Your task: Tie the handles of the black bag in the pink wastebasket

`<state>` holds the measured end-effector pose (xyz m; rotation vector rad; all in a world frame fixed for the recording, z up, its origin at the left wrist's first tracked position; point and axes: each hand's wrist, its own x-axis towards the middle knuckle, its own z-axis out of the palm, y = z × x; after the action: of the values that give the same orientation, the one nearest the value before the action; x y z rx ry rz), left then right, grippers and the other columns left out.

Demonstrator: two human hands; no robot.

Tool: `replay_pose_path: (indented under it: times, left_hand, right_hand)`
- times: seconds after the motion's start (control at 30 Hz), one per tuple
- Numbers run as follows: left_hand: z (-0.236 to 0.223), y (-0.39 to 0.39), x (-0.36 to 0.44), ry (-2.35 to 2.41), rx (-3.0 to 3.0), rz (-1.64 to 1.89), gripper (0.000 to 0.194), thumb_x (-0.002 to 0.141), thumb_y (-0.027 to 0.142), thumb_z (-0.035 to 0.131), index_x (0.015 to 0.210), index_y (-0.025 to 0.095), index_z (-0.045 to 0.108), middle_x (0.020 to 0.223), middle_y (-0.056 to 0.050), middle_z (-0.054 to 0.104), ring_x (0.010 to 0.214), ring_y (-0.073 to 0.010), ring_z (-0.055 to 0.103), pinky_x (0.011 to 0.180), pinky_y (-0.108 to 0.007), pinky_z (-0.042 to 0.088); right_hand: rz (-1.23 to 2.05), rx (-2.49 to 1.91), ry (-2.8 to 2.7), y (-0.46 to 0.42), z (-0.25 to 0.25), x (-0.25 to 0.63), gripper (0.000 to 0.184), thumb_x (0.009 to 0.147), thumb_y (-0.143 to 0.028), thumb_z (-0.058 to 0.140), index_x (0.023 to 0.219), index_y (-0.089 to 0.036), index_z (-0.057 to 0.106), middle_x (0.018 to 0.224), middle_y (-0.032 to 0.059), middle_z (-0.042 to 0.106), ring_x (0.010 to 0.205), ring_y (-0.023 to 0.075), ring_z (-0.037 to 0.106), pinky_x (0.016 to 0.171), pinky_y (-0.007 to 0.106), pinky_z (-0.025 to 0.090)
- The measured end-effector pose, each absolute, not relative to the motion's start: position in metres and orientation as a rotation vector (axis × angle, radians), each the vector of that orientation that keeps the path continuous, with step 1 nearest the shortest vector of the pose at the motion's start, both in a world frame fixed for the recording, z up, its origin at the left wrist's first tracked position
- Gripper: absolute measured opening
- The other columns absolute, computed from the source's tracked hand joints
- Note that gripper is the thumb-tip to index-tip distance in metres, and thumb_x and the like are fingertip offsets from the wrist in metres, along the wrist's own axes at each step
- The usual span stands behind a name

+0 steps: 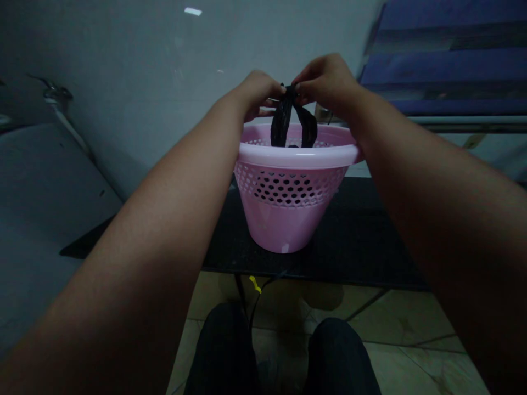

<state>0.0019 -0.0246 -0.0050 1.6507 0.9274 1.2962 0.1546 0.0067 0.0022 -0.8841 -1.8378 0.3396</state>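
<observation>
My left hand (pixel 258 94) and my right hand (pixel 326 80) meet above a pink plastic laundry basket (pixel 284 225). Both pinch the top of a black lace-like fabric strip (pixel 284 122), which hangs in a loop and dips below the basket's rim. The basket has a pale pink rim and a band of hexagonal holes, and it stands upright on a dark table (pixel 349 230). Its inside is mostly hidden by the rim and the fabric. Something dark shows low inside, behind the strip.
The dark table's front edge runs just beyond my knees in black trousers (pixel 222 351). A grey padded surface (pixel 45 186) lies to the left, a grey wall (pixel 123 49) stands behind, and blue striped cloth (pixel 448 66) hangs at upper right. A yellow tag (pixel 255 284) sits on a dark cord below the table.
</observation>
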Motion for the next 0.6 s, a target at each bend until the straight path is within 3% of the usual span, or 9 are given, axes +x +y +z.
replay_pose_path:
  times: [0.17, 0.33, 0.47, 0.6]
  left_hand:
    - [-0.007, -0.010, -0.001, 0.934, 1.702, 1.305, 0.017, 0.073, 0.004, 0.057, 0.068, 0.020, 0.051, 0.070, -0.002, 0.060, 0.081, -0.0154, 0.055, 0.085, -0.033, 0.045]
    - [-0.007, -0.008, 0.000, 0.953, 1.691, 1.313, 0.019, 0.069, 0.007, 0.060, 0.070, 0.023, 0.049, 0.068, 0.000, 0.059, 0.086, -0.0159, 0.053, 0.085, -0.032, 0.045]
    - [-0.006, -0.016, 0.001, 0.925, 1.693, 1.340, 0.016, 0.070, 0.002, 0.053, 0.068, 0.017, 0.050, 0.074, -0.004, 0.057, 0.080, -0.0158, 0.055, 0.082, -0.034, 0.046]
    - [-0.004, -0.023, 0.000, 0.936, 1.700, 1.332, 0.016, 0.075, -0.001, 0.049, 0.070, 0.014, 0.049, 0.078, -0.005, 0.055, 0.079, -0.0148, 0.056, 0.085, -0.034, 0.044]
  right_hand:
    - [0.369, -0.893, -1.815, -0.002, 0.001, 0.150, 0.010, 0.074, 0.002, 0.061, 0.080, -0.003, 0.067, 0.061, 0.0025, 0.059, 0.059, 0.0089, 0.058, 0.073, 0.031, 0.054]
    - [0.255, -0.986, -1.829, -0.007, 0.002, 0.150, 0.014, 0.075, -0.001, 0.060, 0.085, -0.006, 0.070, 0.063, 0.0016, 0.061, 0.056, 0.0048, 0.052, 0.063, 0.019, 0.047]
    - [0.138, -1.008, -1.880, -0.005, 0.002, 0.154, 0.017, 0.073, -0.006, 0.062, 0.087, -0.005, 0.072, 0.067, 0.0032, 0.063, 0.052, 0.0028, 0.044, 0.060, 0.020, 0.041]
    - [0.202, -0.987, -1.903, 0.001, 0.003, 0.157, 0.014, 0.075, -0.010, 0.062, 0.086, -0.010, 0.069, 0.072, 0.0020, 0.065, 0.060, 0.0050, 0.053, 0.066, 0.020, 0.046]
